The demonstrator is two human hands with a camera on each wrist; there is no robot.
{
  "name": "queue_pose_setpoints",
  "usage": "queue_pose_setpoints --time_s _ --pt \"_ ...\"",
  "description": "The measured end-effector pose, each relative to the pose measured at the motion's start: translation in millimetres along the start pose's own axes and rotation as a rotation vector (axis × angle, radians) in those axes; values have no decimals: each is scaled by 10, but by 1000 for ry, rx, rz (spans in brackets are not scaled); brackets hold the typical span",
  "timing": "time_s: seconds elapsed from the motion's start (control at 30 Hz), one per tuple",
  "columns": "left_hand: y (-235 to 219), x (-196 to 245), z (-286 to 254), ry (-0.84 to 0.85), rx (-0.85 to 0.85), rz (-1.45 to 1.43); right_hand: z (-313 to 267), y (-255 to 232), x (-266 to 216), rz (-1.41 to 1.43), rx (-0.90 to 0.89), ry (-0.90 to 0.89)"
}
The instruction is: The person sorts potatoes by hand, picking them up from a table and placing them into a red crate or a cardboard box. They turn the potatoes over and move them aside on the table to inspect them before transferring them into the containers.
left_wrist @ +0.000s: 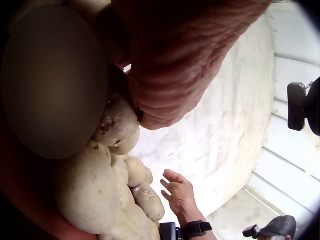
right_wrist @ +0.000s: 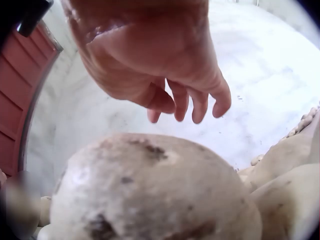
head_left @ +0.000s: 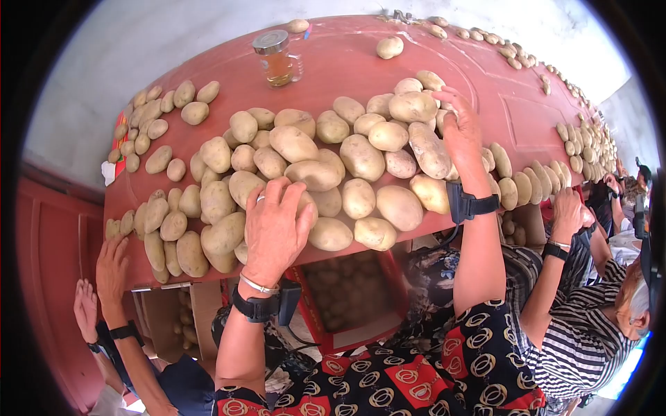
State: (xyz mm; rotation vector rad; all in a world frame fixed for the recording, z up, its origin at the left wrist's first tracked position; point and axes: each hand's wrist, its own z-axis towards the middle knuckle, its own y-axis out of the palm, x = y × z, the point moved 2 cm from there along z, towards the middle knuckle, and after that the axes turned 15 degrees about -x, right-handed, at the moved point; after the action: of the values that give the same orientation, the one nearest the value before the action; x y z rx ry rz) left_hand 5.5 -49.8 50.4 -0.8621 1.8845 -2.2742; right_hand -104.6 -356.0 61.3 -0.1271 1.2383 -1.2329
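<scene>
Long heap of potatoes (head_left: 316, 175) on the red surface (head_left: 340, 73), near side of the lidded glass mug (head_left: 279, 69). Left hand (head_left: 274, 222): straight toward the person from the mug, laid over heap potatoes, fingers spread and bent; whether it grips one, cannot tell. Right hand (head_left: 461, 128): right of the mug and nearer the person, at the heap, fingers apart, loosely bent, holding nothing. Smaller cluster of potatoes (head_left: 157, 129) left of the mug; lone potato (head_left: 390, 47) to its right.
</scene>
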Motion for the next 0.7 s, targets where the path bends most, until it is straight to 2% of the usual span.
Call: queue_pose_setpoints --time_s 0.03,0.1,0.17,0.23,0.27,0.3,0.37,0.43,0.47,0.53,0.6,0.63,0.7 --pt "-3 0 4 -5 -9 2 0 -4 -28 0 -2 -3" --pt "-18 -1 13 26 47 23 -10 -24 -88 46 139 -63" --pt "-29 -13 20 49 91 43 -11 -6 -91 135 149 -85" --pt "-44 -44 1 17 118 -104 -97 36 -156 233 140 -92" --pt "-62 -59 -11 25 193 -90 -107 45 -191 348 138 -84" --pt "-76 -79 -15 13 194 -79 -112 72 -236 466 138 -78" --pt "-125 -134 -34 -48 260 -173 -141 131 -309 444 117 -130" --pt "-158 -206 -44 -83 264 -189 -198 160 -446 169 -6 -122" --pt "-161 -247 -43 -64 318 -176 -230 253 -560 258 -1 -184" --pt "-175 -250 -34 -39 372 -165 -313 437 -862 291 -110 -210" --pt "-197 -191 -35 -22 362 -187 -405 609 -1080 69 -282 -305" --pt "-193 -179 -28 -10 360 -198 -455 740 -1119 161 -369 -324" --pt "-151 -170 -24 -6 233 -189 -517 951 -1133 119 -417 -457"
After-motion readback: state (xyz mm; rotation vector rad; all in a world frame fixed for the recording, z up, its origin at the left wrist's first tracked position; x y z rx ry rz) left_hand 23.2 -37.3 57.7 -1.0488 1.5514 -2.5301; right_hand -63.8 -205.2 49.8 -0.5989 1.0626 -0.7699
